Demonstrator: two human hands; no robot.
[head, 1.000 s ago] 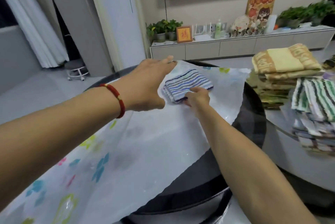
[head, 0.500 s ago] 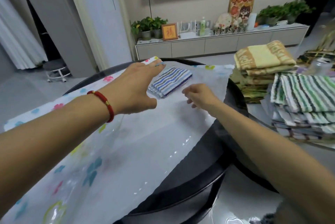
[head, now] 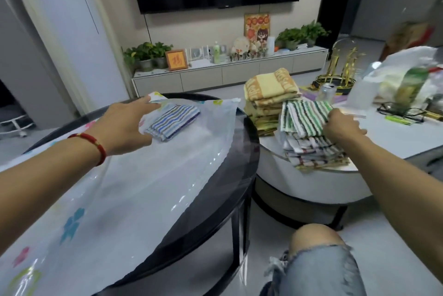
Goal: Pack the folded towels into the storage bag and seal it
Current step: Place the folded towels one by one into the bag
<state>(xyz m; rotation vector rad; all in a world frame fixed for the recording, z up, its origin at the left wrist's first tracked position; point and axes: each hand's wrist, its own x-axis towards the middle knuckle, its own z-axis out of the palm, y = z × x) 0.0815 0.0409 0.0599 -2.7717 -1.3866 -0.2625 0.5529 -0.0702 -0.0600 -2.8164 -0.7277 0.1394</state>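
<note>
On the dark round tabletop (head: 242, 152) lies the storage bag (head: 143, 187), a clear plastic sheet printed with coloured flowers, spread from the near left edge to the far rim. Inside the bag, near its far end, sits a blue-striped folded towel (head: 175, 121). The left hand (head: 124, 128), with a red bracelet (head: 92, 146) at the wrist, reaches over the bag just left of that towel; its fingers (head: 146, 101) pinch the bag's far top edge and hold the upper layer raised above the towel. To the right of the bag, on the lighter tabletop (head: 395, 132) that meets the dark one, stands a stack of green-striped and checked towels (head: 309, 137). The right hand (head: 340, 125) is at the right side of this stack, its fingers curled round the edge of the top green-striped towel (head: 304, 116). Behind that stack, closer to the bag, rises a pile of yellow and brown towels (head: 271, 94). Farther right of the piles are a drinks can (head: 326, 94), a gold wire rack (head: 340, 72) and a pair of glasses (head: 402, 111).
</note>
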